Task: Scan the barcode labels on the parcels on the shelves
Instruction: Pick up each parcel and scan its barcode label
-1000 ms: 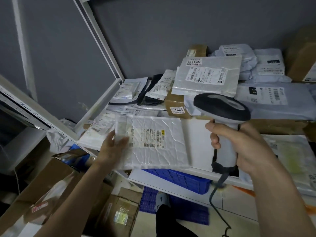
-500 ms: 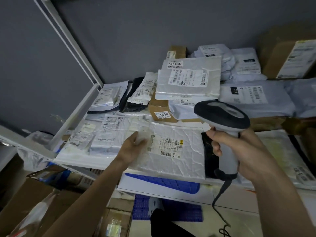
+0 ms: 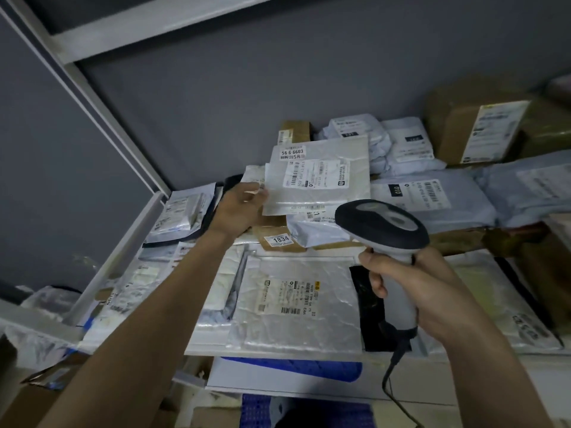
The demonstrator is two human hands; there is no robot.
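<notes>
1. My left hand [image 3: 239, 208] pinches the left edge of a flat silver plastic parcel [image 3: 321, 177] on top of the shelf pile.
2. My right hand [image 3: 411, 288] grips the grey-and-black barcode scanner [image 3: 381, 220] above a crinkly silver parcel [image 3: 296, 307] at the shelf front.

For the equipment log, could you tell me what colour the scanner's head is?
The scanner has a black head with a grey top panel, seen in the head view.

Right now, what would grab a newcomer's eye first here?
The black-and-grey barcode scanner, gripped in the right hand at centre right above the shelf. Next, the left hand reaching back to hold the edge of a silver parcel atop the pile, labelled 56-6-6603.
</notes>
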